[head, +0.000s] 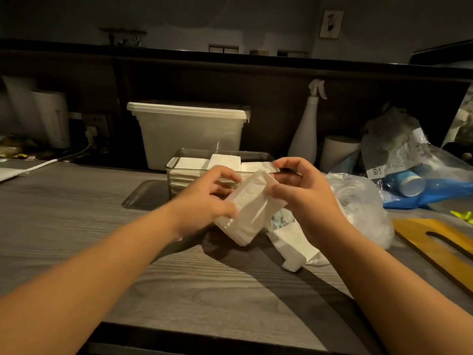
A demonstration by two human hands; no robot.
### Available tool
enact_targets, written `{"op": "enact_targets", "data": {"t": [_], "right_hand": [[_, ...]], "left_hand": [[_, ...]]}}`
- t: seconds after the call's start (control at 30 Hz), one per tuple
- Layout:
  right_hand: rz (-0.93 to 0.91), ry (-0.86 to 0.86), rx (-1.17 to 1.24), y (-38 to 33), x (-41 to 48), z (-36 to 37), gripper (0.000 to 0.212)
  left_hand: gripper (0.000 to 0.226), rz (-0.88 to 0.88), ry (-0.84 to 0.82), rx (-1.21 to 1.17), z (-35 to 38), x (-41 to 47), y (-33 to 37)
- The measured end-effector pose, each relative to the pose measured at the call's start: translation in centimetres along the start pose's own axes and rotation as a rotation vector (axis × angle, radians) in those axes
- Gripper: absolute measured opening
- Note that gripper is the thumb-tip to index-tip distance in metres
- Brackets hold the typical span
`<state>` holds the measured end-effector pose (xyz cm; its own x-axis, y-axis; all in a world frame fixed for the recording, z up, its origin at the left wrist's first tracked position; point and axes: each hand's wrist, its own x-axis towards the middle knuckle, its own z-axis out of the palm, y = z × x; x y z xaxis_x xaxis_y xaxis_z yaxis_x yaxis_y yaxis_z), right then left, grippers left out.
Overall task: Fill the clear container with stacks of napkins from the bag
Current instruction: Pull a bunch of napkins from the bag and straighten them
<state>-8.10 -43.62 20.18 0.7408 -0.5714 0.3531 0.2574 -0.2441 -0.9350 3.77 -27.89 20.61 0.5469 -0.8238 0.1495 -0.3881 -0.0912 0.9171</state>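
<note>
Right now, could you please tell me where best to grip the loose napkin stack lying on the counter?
I'd pinch the napkin stack across its long edges at the free near end, coming from above: it lies flat on the counter, and its far end is hidden behind the right hand.

Grey counter — tray, plastic bag, yellow board, white tub
</note>
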Motion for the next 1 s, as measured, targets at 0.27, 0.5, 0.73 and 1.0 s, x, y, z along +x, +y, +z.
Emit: {"op": "enact_targets", "data": {"t": [0.27,0.5,0.73,1.0], "right_hand": [[-0.253,0.093,0.009,-1.9,1.0,-1.7,0.030],[-0.216,0.040,-0.143,-2.6,2.9,-2.8,0.008],[-0.152,-0.233,-0.592,0.4,1.6,-6.9,0.008],[-0.076,-0.556,-1.007,0.8,1.2,-6.6,0.029]], "left_hand": [[0.037,-0.169,-0.278,-0.328,3.5,4.4,2.8],[0.032,-0.200,-0.263,-0.601,4.3,4.1,1.1],[0.045,-0.294,-0.300,-0.621,3.5,3.3,0.3],[0.024,-0.220,-0.275,-0.631,3.8,3.2,0.6]]}}
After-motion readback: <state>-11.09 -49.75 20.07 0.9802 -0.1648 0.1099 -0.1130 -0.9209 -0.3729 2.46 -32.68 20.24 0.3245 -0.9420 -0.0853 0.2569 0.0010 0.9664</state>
